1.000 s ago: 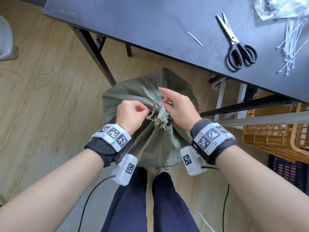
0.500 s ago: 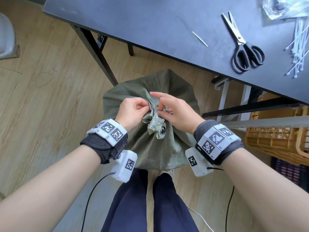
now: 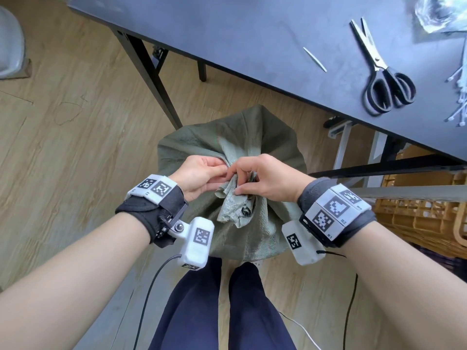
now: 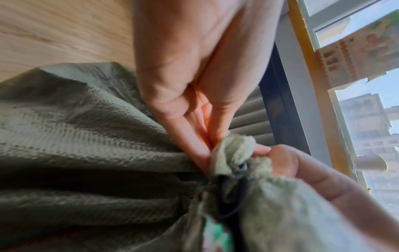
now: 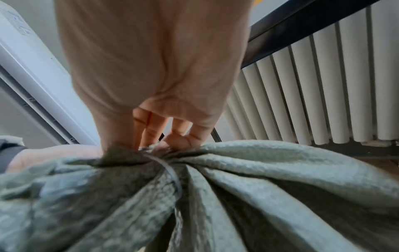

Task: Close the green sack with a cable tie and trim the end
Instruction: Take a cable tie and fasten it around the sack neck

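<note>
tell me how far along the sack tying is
Done: the green sack neck is gathered and a cable tie circles it. In hand: left hand and right hand both pinch the bunched neck. Left: trimming; the scissors lie untouched on the table.

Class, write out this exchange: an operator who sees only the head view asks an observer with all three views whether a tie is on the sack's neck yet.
Operator: In my head view the left hand and right hand cover the neck of the sack. Is a tie on it?
Observer: Yes. The right wrist view shows a pale tie looped round the gathered neck.
Operator: What is the left hand doing there?
Observer: The left wrist view shows its fingers pinching the fabric at the neck, right beside the right hand's thumb.
</note>
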A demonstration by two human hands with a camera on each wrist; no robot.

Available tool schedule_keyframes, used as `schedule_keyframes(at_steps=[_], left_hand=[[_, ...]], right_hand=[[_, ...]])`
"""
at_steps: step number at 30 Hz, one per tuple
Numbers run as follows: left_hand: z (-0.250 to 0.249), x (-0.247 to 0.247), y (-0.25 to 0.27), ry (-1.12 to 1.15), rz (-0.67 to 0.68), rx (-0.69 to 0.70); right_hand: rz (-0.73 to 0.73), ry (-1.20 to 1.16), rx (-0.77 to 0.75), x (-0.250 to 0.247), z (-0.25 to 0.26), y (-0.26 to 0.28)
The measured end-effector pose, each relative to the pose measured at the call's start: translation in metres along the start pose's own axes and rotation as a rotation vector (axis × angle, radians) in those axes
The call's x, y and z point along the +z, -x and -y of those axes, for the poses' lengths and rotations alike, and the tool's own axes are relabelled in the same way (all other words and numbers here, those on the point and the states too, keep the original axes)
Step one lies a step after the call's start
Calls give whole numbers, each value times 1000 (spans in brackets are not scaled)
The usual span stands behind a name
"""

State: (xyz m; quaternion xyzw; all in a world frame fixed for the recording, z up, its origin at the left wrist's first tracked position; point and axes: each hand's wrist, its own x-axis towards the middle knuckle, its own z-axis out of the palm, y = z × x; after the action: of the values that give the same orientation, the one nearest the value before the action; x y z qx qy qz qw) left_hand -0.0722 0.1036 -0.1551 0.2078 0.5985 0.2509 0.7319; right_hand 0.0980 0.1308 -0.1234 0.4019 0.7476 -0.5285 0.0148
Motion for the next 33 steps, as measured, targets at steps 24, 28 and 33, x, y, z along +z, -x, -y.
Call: schedule_keyframes(at_steps=[24, 28, 33], left_hand=[[-14, 15, -5, -869, -267, 661], [-14, 24, -10, -730, -54, 551], [-4, 31, -14, -550, -61, 421]], right_hand=[[-101, -465, 183, 10, -20, 9], [-141, -542, 191, 14, -21, 14], [-272, -707, 221, 29, -25, 20]])
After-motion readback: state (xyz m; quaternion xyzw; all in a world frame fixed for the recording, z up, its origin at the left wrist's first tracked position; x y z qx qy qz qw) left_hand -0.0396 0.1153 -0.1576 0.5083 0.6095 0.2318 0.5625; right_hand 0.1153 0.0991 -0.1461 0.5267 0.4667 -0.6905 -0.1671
